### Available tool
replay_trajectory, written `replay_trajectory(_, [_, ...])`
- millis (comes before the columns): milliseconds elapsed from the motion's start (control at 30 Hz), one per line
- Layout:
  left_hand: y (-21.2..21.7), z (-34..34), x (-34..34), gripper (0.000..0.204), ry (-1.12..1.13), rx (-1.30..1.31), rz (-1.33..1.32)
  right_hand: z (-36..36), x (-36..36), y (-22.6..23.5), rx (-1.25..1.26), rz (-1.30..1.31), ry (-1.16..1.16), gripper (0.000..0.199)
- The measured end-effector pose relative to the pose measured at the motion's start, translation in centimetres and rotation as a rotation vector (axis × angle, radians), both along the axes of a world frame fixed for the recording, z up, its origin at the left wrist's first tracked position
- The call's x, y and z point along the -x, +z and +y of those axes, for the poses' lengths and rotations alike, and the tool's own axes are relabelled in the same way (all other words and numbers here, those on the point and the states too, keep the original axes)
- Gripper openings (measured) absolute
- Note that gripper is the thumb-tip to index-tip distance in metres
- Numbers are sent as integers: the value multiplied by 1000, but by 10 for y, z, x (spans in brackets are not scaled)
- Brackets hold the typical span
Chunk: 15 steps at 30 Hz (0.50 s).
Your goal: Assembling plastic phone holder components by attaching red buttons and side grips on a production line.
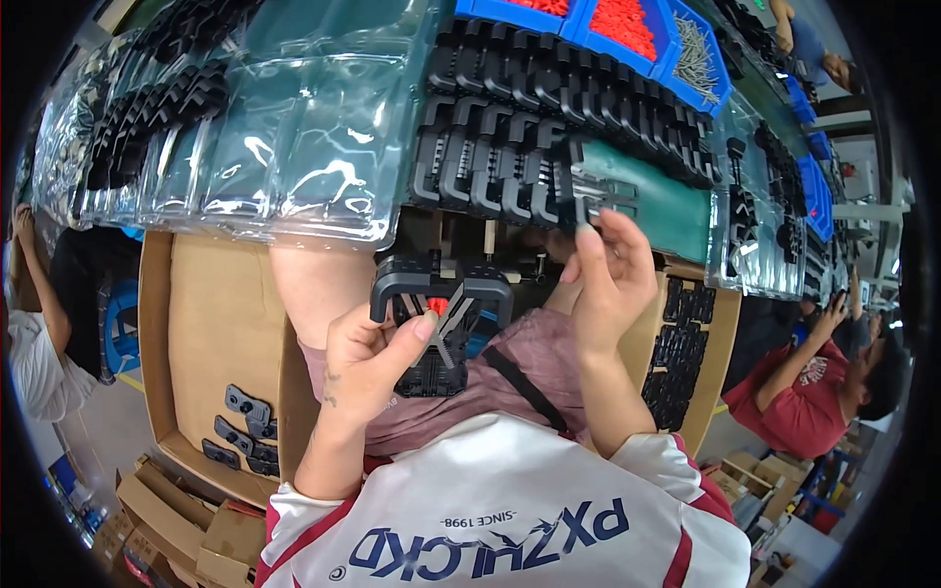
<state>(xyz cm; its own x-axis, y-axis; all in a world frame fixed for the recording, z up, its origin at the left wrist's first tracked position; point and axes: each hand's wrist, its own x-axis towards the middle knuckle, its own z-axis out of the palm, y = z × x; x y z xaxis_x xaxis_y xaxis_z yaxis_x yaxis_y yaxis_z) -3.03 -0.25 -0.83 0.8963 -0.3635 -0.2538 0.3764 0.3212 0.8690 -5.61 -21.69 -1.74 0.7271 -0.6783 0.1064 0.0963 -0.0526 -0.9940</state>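
My left hand (pixel 377 358) is closed on a black plastic clamp-like assembly (pixel 441 279) held above my lap. It has a wide U-shaped frame, crossed grey metal arms and a ribbed black lower part. A small red piece (pixel 437 306) sits in its middle, beside my left thumb. Farther right, my right hand (pixel 613 279) is pinched at the table's near edge, against the lower end of a black bracket (pixel 568 186). What lies between its fingertips is too small to make out. Just beyond them, grey metal strips (pixel 613 193) lie on the green mat (pixel 676 220).
Rows of black brackets (pixel 510 162) line the table. Behind them stand blue bins (pixel 701 59) of red pieces and metal pins. A clear plastic tray (pixel 323 127) lies left. Cardboard boxes (pixel 211 333) with black parts flank my legs. Other people work on both sides, one in a red shirt (pixel 799 392).
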Motion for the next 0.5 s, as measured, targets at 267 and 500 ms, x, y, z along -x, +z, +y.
replay_trajectory(267, [-3,-7,-3,9,38,-14,11,27,46,-17,-133,-463,260,41])
replay_trajectory(500, [-7,-8,-1,13,147,-51,41,43,56,-2,-173,-501,422,28])
